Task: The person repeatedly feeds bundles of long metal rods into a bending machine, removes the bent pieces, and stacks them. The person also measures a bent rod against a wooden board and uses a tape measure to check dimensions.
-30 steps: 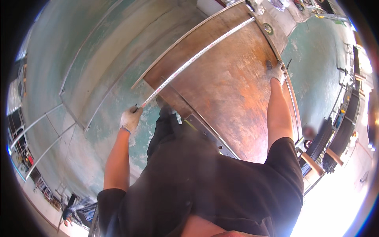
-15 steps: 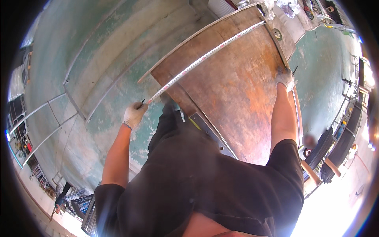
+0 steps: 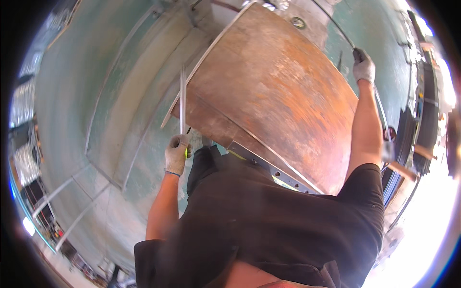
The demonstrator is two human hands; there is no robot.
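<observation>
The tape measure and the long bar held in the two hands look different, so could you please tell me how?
The tape measure shows a pale blade, whereas the long bar looks dark above the right hand. The tape measure's blade points nearly straight up the picture; the long bar slants. Both are narrow, and the left hand holding the tape measure is gloved too.

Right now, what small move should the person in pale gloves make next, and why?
Probably drawing in the narrow silvery tape-measure strip: it juts from the gloved left hand near the left corner of the rust-brown tabletop, while the right hand grips a long thin dark bar. A shorter strip seems less likely to catch if the bar moves.
</observation>
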